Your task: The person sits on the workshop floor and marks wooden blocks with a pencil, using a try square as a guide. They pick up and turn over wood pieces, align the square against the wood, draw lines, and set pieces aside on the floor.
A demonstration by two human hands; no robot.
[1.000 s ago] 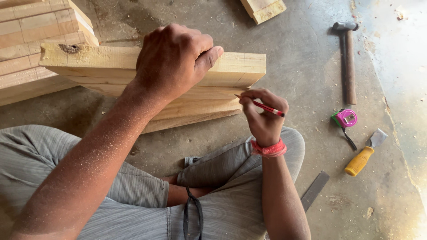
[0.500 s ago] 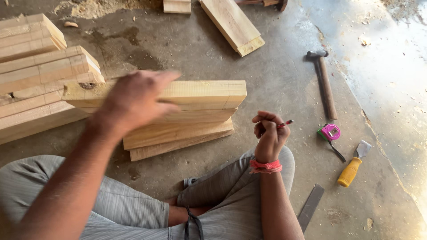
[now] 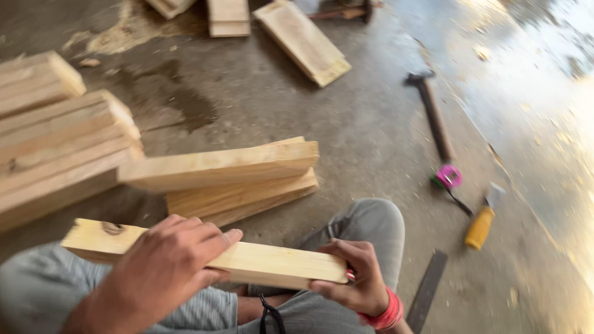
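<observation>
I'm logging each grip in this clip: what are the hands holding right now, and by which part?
A wooden plank: the left hand wraps over its middle, the right hand grips its right end.

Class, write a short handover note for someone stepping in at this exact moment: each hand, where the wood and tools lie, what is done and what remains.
Left hand: gripping the wooden block across the lap.
Right hand: steadying the block's end; any pencil is hidden.
Stacked boards lie ahead, more planks to the left.
Hammer, pink tape measure, yellow-handled chisel and a flat metal blade lie on the floor to the right.
Done: one block in hand. Left: no marks visible on it.
</observation>
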